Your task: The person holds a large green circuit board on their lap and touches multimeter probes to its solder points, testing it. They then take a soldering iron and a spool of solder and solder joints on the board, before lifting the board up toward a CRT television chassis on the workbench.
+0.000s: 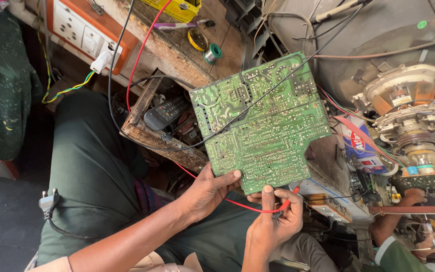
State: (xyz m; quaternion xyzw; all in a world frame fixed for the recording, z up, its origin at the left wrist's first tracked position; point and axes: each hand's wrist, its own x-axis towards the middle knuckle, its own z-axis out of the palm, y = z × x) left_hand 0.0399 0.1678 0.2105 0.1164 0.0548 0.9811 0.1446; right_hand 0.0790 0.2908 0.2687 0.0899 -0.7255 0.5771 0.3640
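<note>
Holding the green rectangular printed circuit board (pixel 260 123) solder side up, you have it standing just above and ahead of both hands, its long axis running up and away to the right from your left hand. Your left hand (pixel 207 194) is the nearer one to the board's lower left corner: it is curled closed there, thumb pressed on the solder face and the other fingers hidden behind the edge. Your right hand (pixel 273 221) sits just right of the left and directly below the board's lower edge. It is pinched closed around the slim red test probe (pixel 284 205), whose tip points up and right, close to the board's bottom edge; whether the tip touches the board cannot be told. The thin red lead wire (pixel 237 204) trails from that probe leftward, passing under your left hand. A thin black wire (pixel 258 100) lies diagonally across the solder face, above both hands.
</note>
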